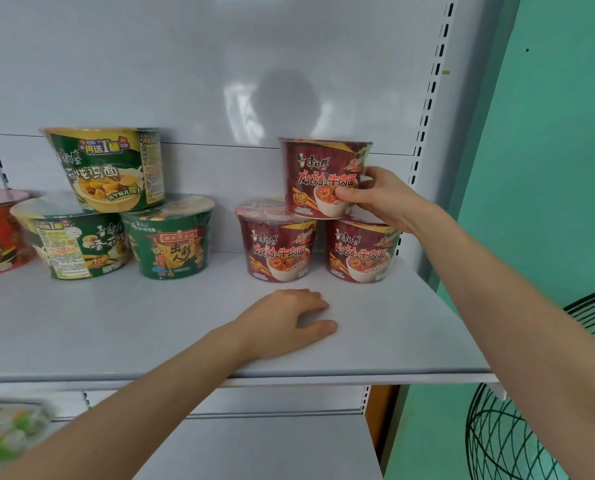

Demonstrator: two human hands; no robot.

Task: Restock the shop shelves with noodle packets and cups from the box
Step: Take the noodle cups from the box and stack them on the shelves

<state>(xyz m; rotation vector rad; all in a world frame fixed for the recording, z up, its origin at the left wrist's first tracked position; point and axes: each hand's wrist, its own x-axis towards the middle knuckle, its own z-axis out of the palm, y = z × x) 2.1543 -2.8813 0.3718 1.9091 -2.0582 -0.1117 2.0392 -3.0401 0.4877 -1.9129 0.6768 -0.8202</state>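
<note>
From here the right hand (382, 199) has its grip closed round the top red cup (318, 174), thumb on the front and fingers round the side. That cup sits across the left red cup (277, 244) and right red cup (358, 251) at the right end of the shelf (116, 323). The left hand (289, 320) rests on the shelf in front, fingers loosely bent, its grip holding nothing. Further left, the top green cup (109, 168) sits on the left green cup (77, 240) and right green cup (171, 237). Lower left lies a blurred thing (8, 431), perhaps a packet.

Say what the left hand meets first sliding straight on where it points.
Likely the base of the lower right red cup; depth is unclear, so the left hand might pass in front.
</note>
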